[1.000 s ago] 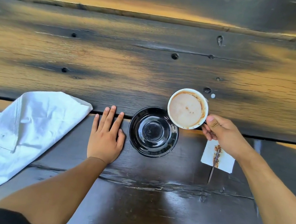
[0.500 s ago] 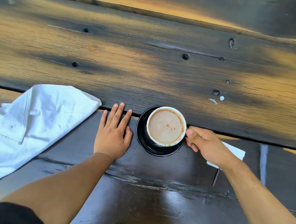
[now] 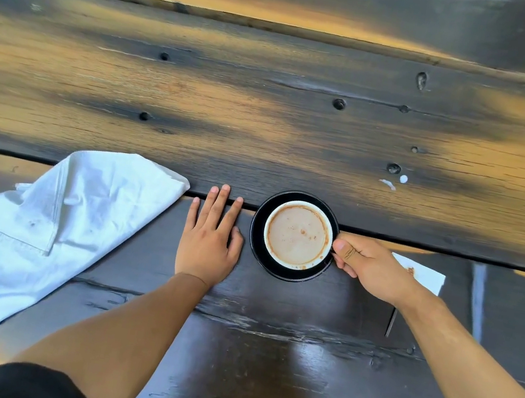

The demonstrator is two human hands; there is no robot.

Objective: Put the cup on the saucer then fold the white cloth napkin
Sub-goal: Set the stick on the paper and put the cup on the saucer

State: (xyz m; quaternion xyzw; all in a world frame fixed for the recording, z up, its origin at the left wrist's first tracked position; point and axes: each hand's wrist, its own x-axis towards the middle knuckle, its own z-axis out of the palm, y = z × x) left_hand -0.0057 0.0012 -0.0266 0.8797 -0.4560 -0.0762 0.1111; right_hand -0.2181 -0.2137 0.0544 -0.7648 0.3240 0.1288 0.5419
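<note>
The right hand (image 3: 370, 269) pinches the handle of the white ceramic cup (image 3: 298, 234), which sits on the round black saucer (image 3: 257, 232) at frame centre. The left hand (image 3: 208, 238) lies flat, fingers spread, on the dark wooden table (image 3: 267, 113). The crumpled white cloth napkin (image 3: 43, 226) lies unfolded at lower left.

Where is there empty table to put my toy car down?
The wide wooden planks beyond the black saucer and the crumpled white cloth napkin are bare. The near strip is crowded: napkin, left hand, white cup, right hand.
</note>
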